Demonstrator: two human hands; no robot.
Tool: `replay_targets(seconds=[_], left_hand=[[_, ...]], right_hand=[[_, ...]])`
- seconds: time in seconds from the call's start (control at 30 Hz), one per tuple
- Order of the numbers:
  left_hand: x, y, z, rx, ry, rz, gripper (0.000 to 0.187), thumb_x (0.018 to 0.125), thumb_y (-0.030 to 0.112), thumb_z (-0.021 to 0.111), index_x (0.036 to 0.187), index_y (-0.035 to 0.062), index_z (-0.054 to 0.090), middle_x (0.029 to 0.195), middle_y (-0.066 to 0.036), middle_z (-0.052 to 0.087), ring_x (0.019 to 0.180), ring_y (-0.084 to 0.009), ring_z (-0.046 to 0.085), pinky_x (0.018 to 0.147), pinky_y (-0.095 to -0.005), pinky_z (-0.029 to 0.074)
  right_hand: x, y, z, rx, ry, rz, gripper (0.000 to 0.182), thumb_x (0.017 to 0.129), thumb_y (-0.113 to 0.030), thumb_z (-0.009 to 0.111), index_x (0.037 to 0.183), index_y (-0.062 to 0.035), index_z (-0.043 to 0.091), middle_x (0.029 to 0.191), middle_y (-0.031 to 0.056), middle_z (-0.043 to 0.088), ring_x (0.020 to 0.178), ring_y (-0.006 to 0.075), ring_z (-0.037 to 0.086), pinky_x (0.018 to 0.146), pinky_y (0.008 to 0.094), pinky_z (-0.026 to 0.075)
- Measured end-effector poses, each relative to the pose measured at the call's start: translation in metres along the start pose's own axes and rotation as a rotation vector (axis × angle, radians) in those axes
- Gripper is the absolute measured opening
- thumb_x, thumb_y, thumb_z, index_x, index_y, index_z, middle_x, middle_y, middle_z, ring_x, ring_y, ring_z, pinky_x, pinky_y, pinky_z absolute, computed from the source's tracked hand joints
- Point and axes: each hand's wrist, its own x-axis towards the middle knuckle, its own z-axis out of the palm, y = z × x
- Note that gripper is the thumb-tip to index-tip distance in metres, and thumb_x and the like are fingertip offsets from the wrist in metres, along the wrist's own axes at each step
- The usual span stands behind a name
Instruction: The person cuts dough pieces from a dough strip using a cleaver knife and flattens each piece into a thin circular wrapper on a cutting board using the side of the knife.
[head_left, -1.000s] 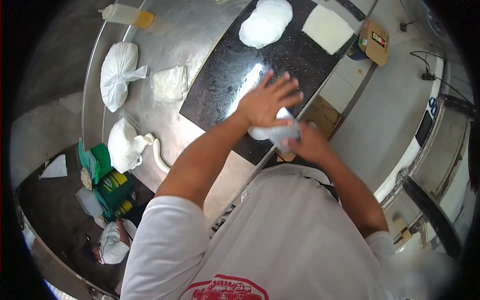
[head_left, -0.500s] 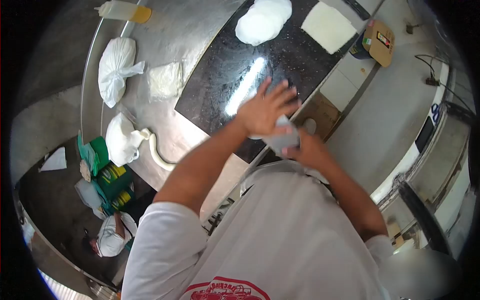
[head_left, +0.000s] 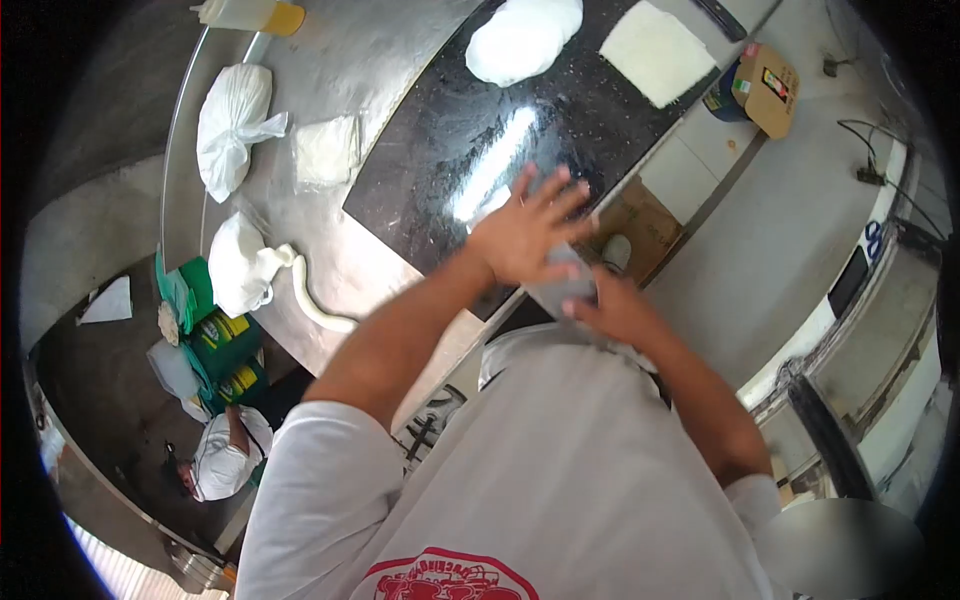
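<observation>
My left hand (head_left: 528, 235) is open, its fingers spread over the near edge of the black slab (head_left: 420, 150). Its thumb side overlaps a grey flat, scraper-like piece (head_left: 562, 292). My right hand (head_left: 615, 308) is closed on that piece from the right, with the thumb across its lower end. A small whitish patch (head_left: 490, 206) shows on the slab just beyond my left hand. Farther up the slab sit a rounded mound of white dough (head_left: 525, 42) and a flat square white sheet (head_left: 657, 52).
Left on the steel table are an oil bottle (head_left: 250, 15), a knotted white bag (head_left: 232, 130), a wrapped flat packet (head_left: 327, 152), and another white bag (head_left: 238, 265) beside a dough rope (head_left: 312, 300). A cardboard box (head_left: 770, 92) stands right. Another person (head_left: 225, 455) is at lower left.
The view has shifted slightly. My left hand stays spread over the slab's edge, and my right hand keeps hold of the grey piece. The whitish patch beyond my left hand now shows.
</observation>
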Motion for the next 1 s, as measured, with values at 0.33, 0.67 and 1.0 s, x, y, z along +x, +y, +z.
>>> replay_targets(seconds=[0.33,0.67,1.0], left_hand=[[0.066,-0.048,-0.025,0.113,0.192,0.015,0.073,0.093,0.071,0.051,0.147,0.0217,0.055,0.157,-0.012,0.045,0.146,-0.0383,0.038,0.12,-0.0654,0.02],[0.036,-0.029,0.001,0.081,0.121,0.117,0.076,0.091,0.073,0.052,0.149,0.0251,0.053,0.161,-0.009,0.04,0.154,-0.0334,0.028,0.122,-0.0657,0.017],[0.029,-0.062,-0.086,-0.138,0.678,-0.265,0.055,0.086,0.032,0.072,0.127,-0.0037,0.062,0.12,-0.025,0.065,0.113,-0.0442,0.061,0.098,-0.0513,0.048]], right_hand=[[0.042,-0.037,-0.06,-0.31,0.113,0.113,0.07,0.081,-0.039,0.081,0.128,0.0032,0.053,0.115,0.0304,0.068,0.11,0.0457,0.067,0.092,0.053,0.053],[0.025,0.005,-0.008,-0.218,0.225,0.12,0.062,0.079,-0.036,0.084,0.124,-0.0021,0.059,0.113,0.028,0.07,0.11,0.0463,0.066,0.091,0.0542,0.052],[0.042,-0.033,0.005,-0.255,0.619,0.13,0.046,0.09,-0.026,0.073,0.119,0.0034,0.053,0.103,0.0297,0.07,0.1,0.0514,0.066,0.086,0.0545,0.052]])
